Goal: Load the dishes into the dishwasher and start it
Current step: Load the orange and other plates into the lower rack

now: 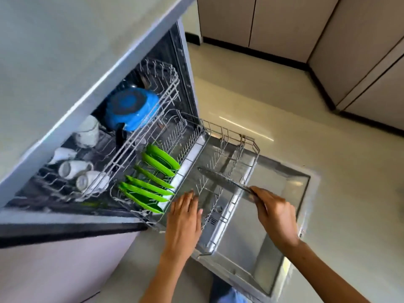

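Cups lie on their sides at the far left of the upper rack, white and close together; behind them sits a pale mug, and further along the same rack a blue pan rests upside down with its dark handle pointing toward the front; all of this lies under the grey desk that covers the dishwasher. Below and to the right, the lower rack is pulled out over the open door; a row of green plates stands on edge in its left part, leaning in the tines, while its right part holds only bare wires. The left hand lies flat on the near edge of the lower rack just right of the plates, its fingers straight and relaxed, gripping nothing. To the right, the right hand pinches the handle of a knife, fingers curled round it; the blade points left and away, hovering over the bare wires of the lower rack, whether touching them I cannot tell. Cream floor and pale cabinets fill the far right.
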Available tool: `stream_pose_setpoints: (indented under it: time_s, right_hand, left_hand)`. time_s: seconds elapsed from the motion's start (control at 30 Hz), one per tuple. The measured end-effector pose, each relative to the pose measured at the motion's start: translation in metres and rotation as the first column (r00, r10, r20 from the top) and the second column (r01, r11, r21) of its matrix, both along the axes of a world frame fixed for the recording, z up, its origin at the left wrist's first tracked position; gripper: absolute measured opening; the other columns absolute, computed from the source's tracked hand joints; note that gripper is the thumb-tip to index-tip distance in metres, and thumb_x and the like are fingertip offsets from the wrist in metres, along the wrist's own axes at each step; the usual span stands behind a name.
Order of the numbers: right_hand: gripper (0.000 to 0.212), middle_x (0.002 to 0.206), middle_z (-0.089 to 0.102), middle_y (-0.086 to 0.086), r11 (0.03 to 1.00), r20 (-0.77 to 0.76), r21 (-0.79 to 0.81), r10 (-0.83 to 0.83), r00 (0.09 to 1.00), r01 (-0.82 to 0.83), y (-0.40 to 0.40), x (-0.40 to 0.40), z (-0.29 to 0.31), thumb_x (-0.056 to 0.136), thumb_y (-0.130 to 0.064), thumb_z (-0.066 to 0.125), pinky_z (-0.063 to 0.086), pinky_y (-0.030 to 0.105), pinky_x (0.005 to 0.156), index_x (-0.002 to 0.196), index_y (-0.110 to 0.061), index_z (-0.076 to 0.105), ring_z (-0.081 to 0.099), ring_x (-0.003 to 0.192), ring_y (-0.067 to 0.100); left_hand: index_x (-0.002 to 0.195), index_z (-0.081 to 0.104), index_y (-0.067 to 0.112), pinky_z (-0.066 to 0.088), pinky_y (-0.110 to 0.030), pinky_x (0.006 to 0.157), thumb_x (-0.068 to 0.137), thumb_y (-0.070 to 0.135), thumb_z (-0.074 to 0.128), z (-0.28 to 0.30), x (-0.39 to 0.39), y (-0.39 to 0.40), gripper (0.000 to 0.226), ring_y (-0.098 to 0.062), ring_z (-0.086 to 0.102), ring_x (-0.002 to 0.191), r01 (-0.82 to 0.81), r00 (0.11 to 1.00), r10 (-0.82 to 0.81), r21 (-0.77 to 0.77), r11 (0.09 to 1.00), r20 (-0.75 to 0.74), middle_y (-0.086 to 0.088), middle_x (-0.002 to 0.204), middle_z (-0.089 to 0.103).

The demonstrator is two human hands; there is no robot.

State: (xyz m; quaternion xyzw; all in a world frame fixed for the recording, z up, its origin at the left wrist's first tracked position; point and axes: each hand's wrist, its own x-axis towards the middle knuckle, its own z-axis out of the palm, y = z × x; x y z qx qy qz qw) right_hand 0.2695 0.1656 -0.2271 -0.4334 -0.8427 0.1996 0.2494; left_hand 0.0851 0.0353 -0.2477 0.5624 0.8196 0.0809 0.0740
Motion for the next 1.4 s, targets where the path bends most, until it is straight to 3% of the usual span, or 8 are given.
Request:
stream_pose_setpoints:
  time_s: [0.17,0.3,0.4,0.53,0.8,0.93,1.0,1.4]
  right_hand:
    - [0.011,0.071,0.071,0.000,1.000,-0.068,-0.003,0.004,0.998,-0.004,0.048,-0.082,-0.045,0.082,-0.013,0.068,0.046,0.021,0.047,0.093,-0.013,0.070,0.065,0.054,0.020]
    - [0.014,0.075,0.072,0.002,0.992,-0.126,-0.107,0.050,0.991,-0.064,0.081,-0.144,-0.068,0.086,-0.018,0.061,0.054,0.033,0.052,0.098,-0.015,0.069,0.067,0.062,0.025]
    - [0.017,0.073,0.072,0.005,0.978,-0.169,-0.199,0.030,0.985,-0.064,0.104,-0.185,-0.085,0.086,-0.016,0.061,0.052,0.033,0.055,0.100,-0.014,0.071,0.066,0.062,0.029]
    - [0.013,0.077,0.071,0.007,0.942,-0.154,-0.325,0.036,0.987,-0.086,0.124,-0.231,-0.107,0.087,-0.017,0.064,0.053,0.037,0.064,0.097,-0.014,0.071,0.065,0.070,0.030]
    - [0.012,0.081,0.072,0.008,0.912,-0.097,-0.378,0.133,0.986,-0.160,0.133,-0.278,-0.125,0.088,-0.016,0.062,0.054,0.042,0.070,0.093,-0.009,0.071,0.066,0.076,0.029]
    - [0.011,0.083,0.071,0.008,0.902,-0.077,-0.404,0.135,0.988,-0.155,0.135,-0.291,-0.129,0.088,-0.016,0.061,0.054,0.041,0.072,0.092,-0.011,0.070,0.066,0.079,0.029]
    - [0.010,0.079,0.070,0.008,0.895,-0.067,-0.422,0.127,0.990,-0.143,0.136,-0.298,-0.128,0.089,-0.016,0.061,0.054,0.040,0.071,0.089,-0.009,0.069,0.064,0.076,0.027]
    - [0.011,0.069,0.066,0.009,0.951,0.019,-0.250,0.191,0.981,-0.180,0.145,-0.297,-0.121,0.088,-0.015,0.058,0.047,0.033,0.058,0.080,-0.010,0.065,0.062,0.068,0.031]
  left_hand:
    - [0.128,0.056,0.003,0.033,-0.049,0.107,0.089,0.023,0.053,-0.073,-0.071,0.052,0.044,-0.028,0.052,0.123,0.016,0.998,-0.024,-0.147,0.989,-0.056,-0.014,0.137,0.051]
    - [0.144,0.036,0.005,0.014,-0.047,0.114,0.094,0.028,0.047,-0.101,-0.126,0.083,0.056,-0.027,0.028,0.141,-0.009,0.984,-0.050,-0.327,0.945,-0.170,-0.012,0.153,0.028]
    - [0.151,0.012,0.008,-0.004,-0.046,0.115,0.099,0.033,0.037,-0.115,-0.161,0.101,0.063,-0.024,0.001,0.146,-0.011,0.968,-0.100,-0.440,0.898,-0.229,-0.009,0.159,0.002]
    - [0.152,-0.002,0.015,-0.009,-0.045,0.114,0.101,0.038,0.029,-0.127,-0.187,0.115,0.064,-0.021,-0.008,0.146,-0.005,0.961,-0.143,-0.534,0.846,-0.235,-0.005,0.159,-0.010]
    - [0.152,0.010,0.014,-0.005,-0.041,0.115,0.100,0.037,0.032,-0.142,-0.195,0.102,0.061,-0.016,0.001,0.146,-0.037,0.982,-0.047,-0.427,0.903,-0.185,-0.001,0.159,0.001]
    - [0.137,0.047,0.004,0.014,-0.046,0.113,0.083,0.028,0.066,-0.155,-0.195,0.091,0.062,-0.024,0.037,0.137,-0.041,0.978,-0.032,-0.342,0.939,-0.206,-0.009,0.148,0.037]
    - [0.129,0.056,0.001,0.018,-0.046,0.109,0.074,0.023,0.075,-0.159,-0.197,0.087,0.063,-0.027,0.047,0.129,-0.032,0.977,-0.038,-0.318,0.947,-0.209,-0.012,0.141,0.048]
    - [0.136,0.048,0.004,0.017,-0.046,0.115,0.077,0.022,0.071,-0.162,-0.198,0.075,0.066,-0.022,0.040,0.135,-0.018,0.975,-0.052,-0.305,0.952,-0.217,-0.010,0.146,0.040]
